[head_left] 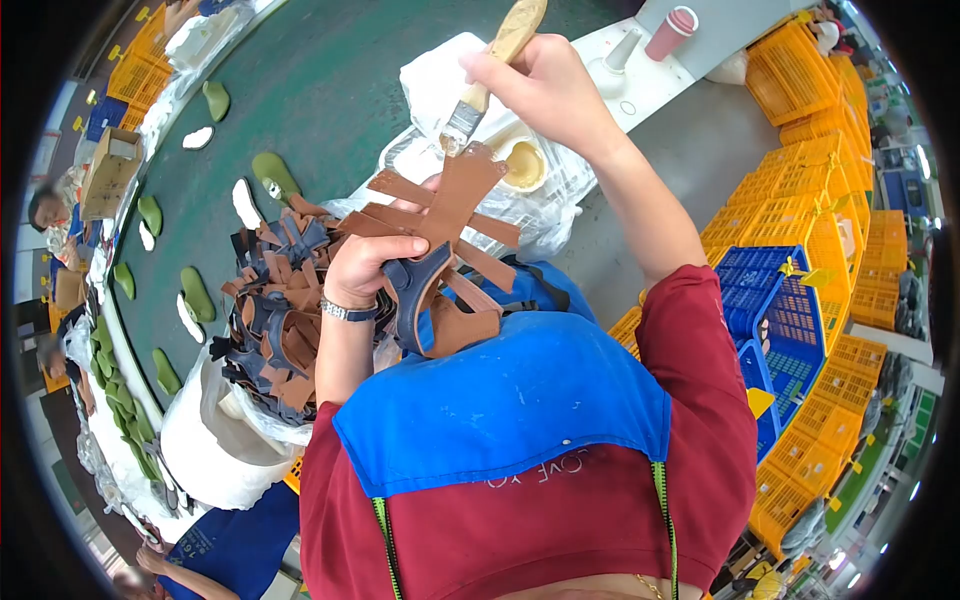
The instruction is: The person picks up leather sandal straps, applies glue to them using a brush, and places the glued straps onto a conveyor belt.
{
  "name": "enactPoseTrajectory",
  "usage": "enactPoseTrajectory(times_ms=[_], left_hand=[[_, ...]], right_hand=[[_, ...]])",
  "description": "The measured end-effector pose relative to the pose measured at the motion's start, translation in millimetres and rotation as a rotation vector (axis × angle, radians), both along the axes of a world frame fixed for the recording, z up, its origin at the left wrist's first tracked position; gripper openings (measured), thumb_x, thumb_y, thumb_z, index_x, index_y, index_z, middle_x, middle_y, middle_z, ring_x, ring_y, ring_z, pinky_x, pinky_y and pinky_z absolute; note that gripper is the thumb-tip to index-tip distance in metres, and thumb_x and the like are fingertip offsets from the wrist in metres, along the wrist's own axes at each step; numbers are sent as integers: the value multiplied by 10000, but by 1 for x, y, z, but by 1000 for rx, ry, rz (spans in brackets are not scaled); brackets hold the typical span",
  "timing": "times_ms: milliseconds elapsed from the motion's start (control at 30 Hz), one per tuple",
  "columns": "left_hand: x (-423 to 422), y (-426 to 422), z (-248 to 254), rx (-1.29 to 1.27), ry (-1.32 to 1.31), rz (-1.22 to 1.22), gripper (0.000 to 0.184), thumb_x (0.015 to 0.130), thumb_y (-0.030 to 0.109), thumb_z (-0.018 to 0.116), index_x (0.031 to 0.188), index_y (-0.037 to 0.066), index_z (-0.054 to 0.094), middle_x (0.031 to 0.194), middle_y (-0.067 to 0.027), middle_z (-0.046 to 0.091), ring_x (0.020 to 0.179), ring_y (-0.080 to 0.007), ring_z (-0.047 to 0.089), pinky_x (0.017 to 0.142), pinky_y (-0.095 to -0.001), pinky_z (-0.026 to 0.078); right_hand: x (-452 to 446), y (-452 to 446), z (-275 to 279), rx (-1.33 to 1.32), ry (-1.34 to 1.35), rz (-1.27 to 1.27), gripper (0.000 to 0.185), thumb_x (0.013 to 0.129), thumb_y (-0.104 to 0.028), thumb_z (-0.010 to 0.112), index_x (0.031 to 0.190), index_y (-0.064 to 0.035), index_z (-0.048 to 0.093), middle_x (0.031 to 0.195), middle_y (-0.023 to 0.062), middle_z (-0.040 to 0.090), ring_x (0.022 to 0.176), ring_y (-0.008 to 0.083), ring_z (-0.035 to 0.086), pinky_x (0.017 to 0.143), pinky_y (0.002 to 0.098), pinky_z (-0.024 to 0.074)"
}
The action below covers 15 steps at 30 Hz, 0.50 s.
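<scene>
My left hand [368,262] is closed on a brown sandal upper [455,205], thumb on top, its several straps fanned out. A dark strap hangs from the upper on the near side. My right hand [545,90] grips a wooden-handled paintbrush [480,100] with a metal ferrule. The brush tip is at the far end of the upper and seems to touch it. Just right of the upper sits a tub of yellowish glue-like paste [523,165], in white plastic wrapping. A heap of brown and dark uppers [280,320] lies to the left of my left hand.
Green shoe lasts [272,175] and white insole-like pieces [246,203] rest on the green belt [320,80]. A pink lidded cup [671,33] and a white bottle [622,50] stand on the white ledge. Yellow crates [790,75] and blue crates [770,300] line the right side. Other people work at left.
</scene>
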State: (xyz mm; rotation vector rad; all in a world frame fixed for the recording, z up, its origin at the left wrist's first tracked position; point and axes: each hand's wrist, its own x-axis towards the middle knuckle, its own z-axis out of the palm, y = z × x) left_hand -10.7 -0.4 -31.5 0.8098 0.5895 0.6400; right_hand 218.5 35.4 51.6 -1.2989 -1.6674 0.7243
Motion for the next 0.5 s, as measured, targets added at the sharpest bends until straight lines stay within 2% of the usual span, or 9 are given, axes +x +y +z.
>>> enactPoseTrajectory(times_ms=[133,233,333,433,500], left_hand=[[-6,-2,-3,-18,-8,24,762,601,10,595,1280,-65,257,1133,-170,483,890,-227,554,689,-344,500],[-11,-2,-9,-21,-37,43,640,617,2,605,1212,-70,380,1218,-160,436,952,-200,538,805,-317,443],[-6,-6,3,-59,-138,83,716,620,3,595,1266,-59,293,1209,-168,432,940,-223,541,780,-349,464],[-8,-5,-3,-51,-186,96,757,629,18,585,1293,-50,230,1200,-173,432,915,-237,546,764,-360,475],[-7,-6,-2,-60,-239,114,740,639,28,578,1289,-54,233,1209,-187,416,902,-235,544,761,-348,480]], right_hand=[[4,-1,-1,-13,37,-38,323,771,-284,585,691,28,613,520,65,534,480,106,491,466,256,389],[11,-4,-7,-38,17,-57,330,774,-291,585,689,26,617,523,48,531,488,85,483,465,245,381],[13,-11,-16,-57,144,-65,320,781,-286,582,693,19,624,541,22,535,504,62,473,463,234,373],[9,-19,-27,-64,250,-69,260,813,-243,558,738,-2,620,526,-43,454,490,26,385,444,191,290],[11,-22,-35,-93,354,-98,246,822,-227,545,763,1,616,530,-42,445,483,30,370,439,186,280]])
